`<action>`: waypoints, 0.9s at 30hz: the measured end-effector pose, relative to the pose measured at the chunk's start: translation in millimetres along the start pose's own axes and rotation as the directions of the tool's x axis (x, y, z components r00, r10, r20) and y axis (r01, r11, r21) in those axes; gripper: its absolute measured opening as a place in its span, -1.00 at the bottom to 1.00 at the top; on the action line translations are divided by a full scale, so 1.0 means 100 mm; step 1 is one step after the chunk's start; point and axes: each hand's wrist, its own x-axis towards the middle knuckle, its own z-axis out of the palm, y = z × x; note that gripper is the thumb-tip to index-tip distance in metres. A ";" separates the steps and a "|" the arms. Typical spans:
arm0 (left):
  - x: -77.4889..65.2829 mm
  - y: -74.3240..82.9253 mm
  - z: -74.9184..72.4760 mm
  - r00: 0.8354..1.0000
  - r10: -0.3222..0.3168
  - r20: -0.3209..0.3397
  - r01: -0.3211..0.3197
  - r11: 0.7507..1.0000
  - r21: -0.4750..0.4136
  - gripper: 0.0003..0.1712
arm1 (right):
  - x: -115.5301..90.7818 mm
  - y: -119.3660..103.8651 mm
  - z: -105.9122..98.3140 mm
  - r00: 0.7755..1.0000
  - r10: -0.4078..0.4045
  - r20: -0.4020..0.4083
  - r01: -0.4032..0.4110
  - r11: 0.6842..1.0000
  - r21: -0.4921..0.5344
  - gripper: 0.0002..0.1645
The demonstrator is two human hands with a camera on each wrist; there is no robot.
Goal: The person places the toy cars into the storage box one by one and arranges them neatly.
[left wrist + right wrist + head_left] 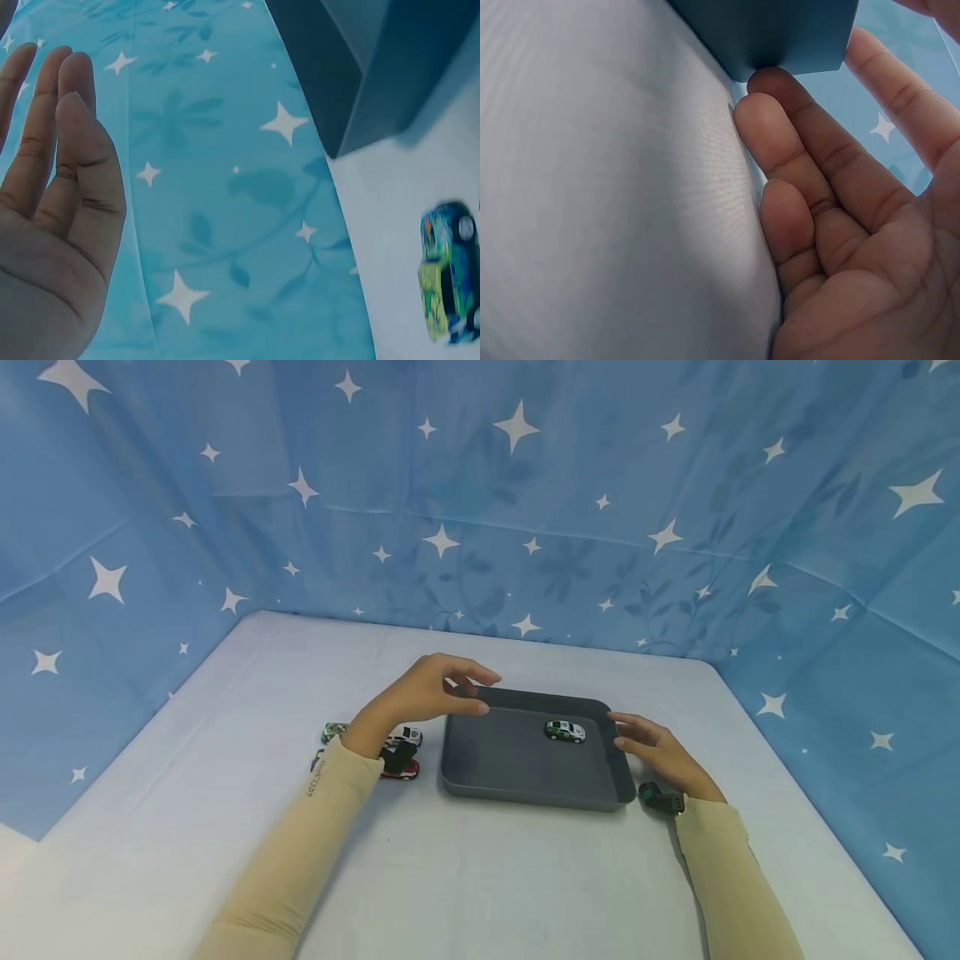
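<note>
Blue star-print curtain [480, 485] backs a white bench [525, 877]. Gray tray [510, 797] on bench; one white-and-green toy car [565, 732] inside, right of centre. Left hand [423, 689] empty, fingers parted above the tray's rear left corner. Right hand [663, 756] ungripped, fingers touching the tray's right wall. Other toy cars [405, 736] sit left of tray, partly hidden.
</note>
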 end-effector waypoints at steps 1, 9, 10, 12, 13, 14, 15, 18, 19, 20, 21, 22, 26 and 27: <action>-0.02 0.00 -0.02 1.000 -0.002 -0.008 0.002 1.000 0.009 -0.49 | 0.00 0.00 0.00 1.000 0.000 -0.001 0.000 1.000 0.001 -0.20; -0.17 -0.02 -0.16 0.998 0.013 -0.057 -0.011 0.999 0.033 -0.51 | 0.01 0.00 0.01 1.000 0.006 -0.002 -0.006 1.000 -0.004 -0.20; -0.18 -0.03 -0.17 0.998 0.013 -0.056 -0.011 0.999 0.030 -0.51 | 0.01 0.00 0.01 1.000 0.005 -0.002 -0.005 1.000 -0.007 -0.20; -0.20 -0.06 -0.18 0.999 0.010 -0.053 -0.008 0.999 0.031 -0.51 | 0.01 0.01 0.02 1.000 0.006 -0.002 -0.006 1.000 -0.008 -0.20; -0.20 -0.08 -0.18 0.999 0.010 -0.049 -0.008 1.000 0.030 -0.51 | 0.01 0.01 0.01 1.000 0.008 -0.004 -0.008 1.000 -0.008 -0.20; -0.20 -0.11 -0.18 0.999 0.006 -0.047 -0.005 0.999 0.033 -0.51 | 0.01 0.01 0.01 1.000 0.013 -0.005 -0.013 1.000 -0.009 -0.20; -0.21 -0.13 -0.18 0.999 0.001 -0.044 0.001 0.999 0.034 -0.51 | 0.01 0.01 0.02 1.000 0.018 -0.006 -0.018 1.000 -0.007 -0.20; -0.25 -0.17 -0.21 0.999 -0.014 -0.034 0.015 0.999 0.032 -0.51 | 0.02 0.01 0.03 1.000 0.029 -0.008 -0.029 1.000 0.003 -0.19; -0.27 -0.18 -0.23 0.999 -0.021 -0.032 0.022 0.999 0.033 -0.51 | 0.02 0.00 0.03 1.000 0.029 -0.007 -0.029 1.000 0.006 -0.19; -0.29 -0.19 -0.25 0.999 -0.028 -0.031 0.029 0.999 0.038 -0.51 | 0.02 0.00 0.03 1.000 0.028 -0.008 -0.028 1.000 0.008 -0.19; -0.31 -0.19 -0.27 0.999 -0.039 -0.032 0.040 0.998 0.042 -0.51 | 0.02 0.01 0.03 1.000 0.027 -0.008 -0.027 1.000 0.008 -0.19; -0.33 -0.19 -0.30 0.998 -0.045 -0.033 0.046 0.998 0.051 -0.51 | 0.02 0.01 0.03 1.000 0.025 -0.009 -0.025 1.000 0.007 -0.19; -0.39 -0.24 -0.41 0.996 -0.077 -0.038 0.080 0.994 0.072 -0.52 | 0.03 0.01 0.02 1.000 0.022 -0.013 -0.022 1.000 0.002 -0.19; -0.41 -0.26 -0.43 0.996 -0.083 -0.039 0.086 0.994 0.074 -0.52 | 0.03 0.01 0.01 1.000 0.024 -0.013 -0.024 1.000 0.003 -0.19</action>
